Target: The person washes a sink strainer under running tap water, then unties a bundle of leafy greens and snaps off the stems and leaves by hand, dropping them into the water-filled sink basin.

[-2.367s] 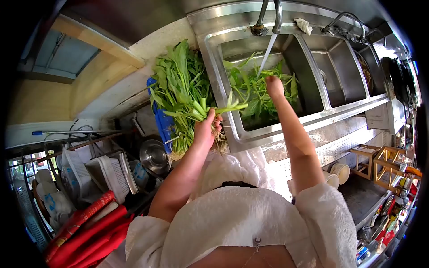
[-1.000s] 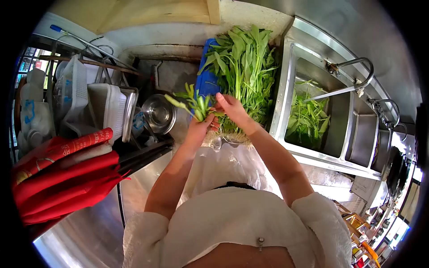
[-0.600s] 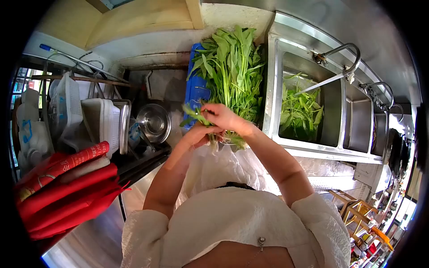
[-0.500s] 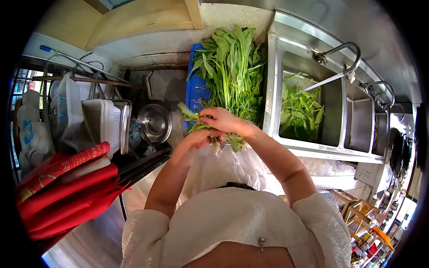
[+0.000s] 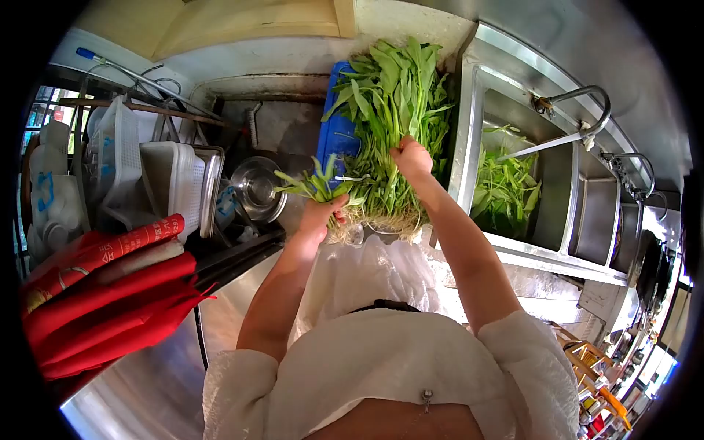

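A large pile of leafy greens point(image 5: 389, 110), with long stems and pale stringy roots at the near end, lies over a blue plastic crate point(image 5: 334, 139). My left hand point(image 5: 323, 215), in front of the crate, is closed around a small bunch of leafy greens point(image 5: 317, 183) whose leafy ends point up and to the left. Midway along the pile, my right hand point(image 5: 413, 158) has its fingers curled on the stems; its fingertips are partly hidden. More cut leafy greens point(image 5: 506, 187) lie in the steel sink to the right.
The steel sink point(image 5: 469, 132) has several basins and curved taps point(image 5: 587, 95). At left are a round metal bowl point(image 5: 258, 189), white plastic baskets point(image 5: 172, 180) and red bags point(image 5: 110, 308). A brush point(image 5: 254, 125) leans at the back.
My hands, close together before over the small bunch, are apart now. My right hand has moved up and right onto the pile's stems. My left hand keeps the bunch, slightly lower.
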A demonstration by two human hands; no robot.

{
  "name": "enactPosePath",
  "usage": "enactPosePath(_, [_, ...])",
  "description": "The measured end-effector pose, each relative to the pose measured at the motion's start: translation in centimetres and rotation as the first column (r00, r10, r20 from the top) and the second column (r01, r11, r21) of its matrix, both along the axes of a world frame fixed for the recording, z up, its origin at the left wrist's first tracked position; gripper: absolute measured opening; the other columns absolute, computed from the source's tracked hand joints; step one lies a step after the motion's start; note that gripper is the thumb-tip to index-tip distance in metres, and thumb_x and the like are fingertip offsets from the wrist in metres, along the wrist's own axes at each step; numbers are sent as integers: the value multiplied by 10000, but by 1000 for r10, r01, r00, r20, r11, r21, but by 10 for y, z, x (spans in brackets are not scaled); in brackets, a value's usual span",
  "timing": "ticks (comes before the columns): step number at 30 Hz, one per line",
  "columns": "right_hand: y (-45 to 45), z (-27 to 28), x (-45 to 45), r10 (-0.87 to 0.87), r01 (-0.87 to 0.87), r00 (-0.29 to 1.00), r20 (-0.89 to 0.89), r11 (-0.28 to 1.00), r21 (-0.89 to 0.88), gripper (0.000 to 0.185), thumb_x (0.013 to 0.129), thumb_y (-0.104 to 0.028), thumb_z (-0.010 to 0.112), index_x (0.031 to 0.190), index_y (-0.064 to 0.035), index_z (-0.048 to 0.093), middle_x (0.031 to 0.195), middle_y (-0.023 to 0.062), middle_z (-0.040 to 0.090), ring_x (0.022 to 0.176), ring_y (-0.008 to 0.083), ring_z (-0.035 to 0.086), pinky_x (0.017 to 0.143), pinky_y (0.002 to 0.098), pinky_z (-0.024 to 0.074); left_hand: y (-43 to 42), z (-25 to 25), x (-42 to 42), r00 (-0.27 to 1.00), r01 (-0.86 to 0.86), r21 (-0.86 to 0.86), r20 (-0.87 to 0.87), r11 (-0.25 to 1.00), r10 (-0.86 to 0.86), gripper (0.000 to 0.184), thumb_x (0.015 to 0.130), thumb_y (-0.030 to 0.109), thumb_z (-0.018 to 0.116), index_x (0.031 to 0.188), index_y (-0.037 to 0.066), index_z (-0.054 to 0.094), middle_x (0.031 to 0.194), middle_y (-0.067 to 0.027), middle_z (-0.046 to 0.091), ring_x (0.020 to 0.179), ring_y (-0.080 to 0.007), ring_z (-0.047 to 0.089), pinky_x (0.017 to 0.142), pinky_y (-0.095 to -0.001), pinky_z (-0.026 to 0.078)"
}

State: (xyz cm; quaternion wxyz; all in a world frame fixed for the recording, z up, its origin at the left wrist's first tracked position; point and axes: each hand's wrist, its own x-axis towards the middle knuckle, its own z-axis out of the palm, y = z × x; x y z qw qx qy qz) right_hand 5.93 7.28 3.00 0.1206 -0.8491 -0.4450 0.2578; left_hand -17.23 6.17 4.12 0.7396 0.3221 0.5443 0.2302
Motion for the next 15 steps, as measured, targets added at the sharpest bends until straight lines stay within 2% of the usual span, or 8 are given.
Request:
enactPosePath(1, [-3,2,7,-46,52,995,-86,996,69,317,756,-318,543,889,-33,503,782,137,605,774,274,587,665,375,461,0,2,0,1000,0,1,6,1000,0,145,718,107,659,753,44,534,590,-40,515,442,-129,464,389,-269,414])
enactPosePath(2, [-6,-11,14,-92,178,943,-319,951,254,272,750,-270,569,838,-20,506,702,129,595,654,236,596,594,342,458,2,3,2,998,-36,-25,56,999,37,143,734,130,646,754,51,528,588,-40,513,441,-123,462,392,-269,419])
enactPosePath(3, [-9,17,13,-105,278,880,-463,905,323,249,749,-216,596,825,-10,481,646,106,577,514,184,571,499,297,441,4,6,5,991,-71,-52,107,996,76,145,751,153,632,755,58,523,586,-40,511,441,-118,461,395,-269,425])
enactPosePath(5, [-8,42,18,-33,358,815,-578,814,458,220,755,-169,602,797,-6,459,620,85,558,442,130,535,427,258,408,4,19,16,990,-55,-24,127,998,57,147,784,181,596,762,62,511,646,-66,561,437,-111,456,400,-270,431])
enactPosePath(9, [-8,105,21,-2,482,763,-646,667,567,185,782,-125,587,825,-22,439,655,42,549,464,93,523,379,202,364,7,50,49,972,-85,33,222,996,76,130,772,142,602,799,30,542,792,-119,613,457,-103,476,371,-248,422])
enactPosePath(11, [-14,134,26,48,520,758,-650,556,648,178,793,-122,580,835,-21,439,657,38,547,465,84,511,377,196,362,10,62,67,969,-145,225,228,963,93,145,773,133,601,828,11,545,797,-110,610,465,-98,478,369,-243,419])
enactPosePath(13, [-25,157,33,53,571,730,-681,500,651,160,808,-126,564,851,-22,451,667,44,559,477,80,509,387,188,366,14,78,82,966,-155,281,243,947,86,151,764,129,613,805,-2,550,737,-91,602,444,-97,474,362,-242,410])
enactPosePath(15, [-36,156,41,41,588,724,-689,485,647,157,828,-140,539,868,-16,452,699,60,580,491,88,514,420,183,398,17,88,96,994,-57,457,108,888,8,156,773,108,599,855,-14,547,766,-84,591,457,-109,476,389,-233,406])
